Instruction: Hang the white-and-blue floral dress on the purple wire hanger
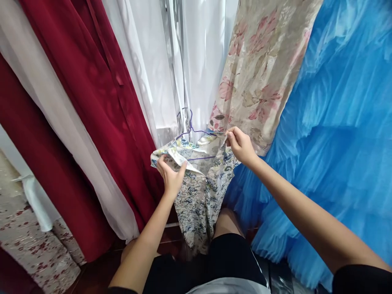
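Note:
A sleeveless patterned dress (196, 200) in white, blue and yellow hangs in front of my knees, its neckline spread and the pale inside showing. Inside its shoulders sits a purple wire hanger (191, 122), hook pointing up. My left hand (172, 175) holds the neckline's left side, thumb by the white inner edge and fingers around the fabric near the shoulder. At the opposite shoulder, my right hand (240, 145) pinches the dress's edge between thumb and fingers. A thin pale strip runs from that pinch towards the hanger; what it is I cannot tell.
Dark red drapes (101, 122) and white cloth hang on the left and behind. A beige floral garment (260, 73) hangs behind my right hand. Layered blue tulle (337, 143) fills the right side. Grey metal poles (176, 61) stand at the back centre.

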Available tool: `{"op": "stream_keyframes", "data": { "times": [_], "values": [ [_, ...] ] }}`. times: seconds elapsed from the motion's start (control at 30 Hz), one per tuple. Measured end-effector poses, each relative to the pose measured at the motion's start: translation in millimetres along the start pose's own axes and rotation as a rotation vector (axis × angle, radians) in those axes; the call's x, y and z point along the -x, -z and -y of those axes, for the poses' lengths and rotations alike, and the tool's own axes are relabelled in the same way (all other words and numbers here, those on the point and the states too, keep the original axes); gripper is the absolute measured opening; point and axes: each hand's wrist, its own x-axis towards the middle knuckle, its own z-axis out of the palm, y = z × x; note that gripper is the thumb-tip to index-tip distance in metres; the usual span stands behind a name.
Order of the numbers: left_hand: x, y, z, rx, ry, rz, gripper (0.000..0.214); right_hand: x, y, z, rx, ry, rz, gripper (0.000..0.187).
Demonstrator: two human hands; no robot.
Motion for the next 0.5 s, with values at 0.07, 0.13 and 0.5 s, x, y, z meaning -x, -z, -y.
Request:
{"op": "stream_keyframes", "data": {
  "times": [0.07, 0.13, 0.5],
  "values": [
    [-28.2, -2.4, -5.4, -0.112, -0.024, -0.066, 0.082, -1.7, 5.4, -8.7, -0.007, -0.016, -0.022, 0.025],
    [-52.9, -5.4, -4.9, -0.145, 0.042, -0.019, 0.076, -5.4, 10.7, -19.8, -0.043, -0.037, -0.048, 0.028],
    [-91.9, 20.6, 63.7, 0.604, 0.523, -0.032, 0.01, -3.0, 3.9, -77.5, -0.435, -0.43, -0.09, 0.031]
  ]
}}
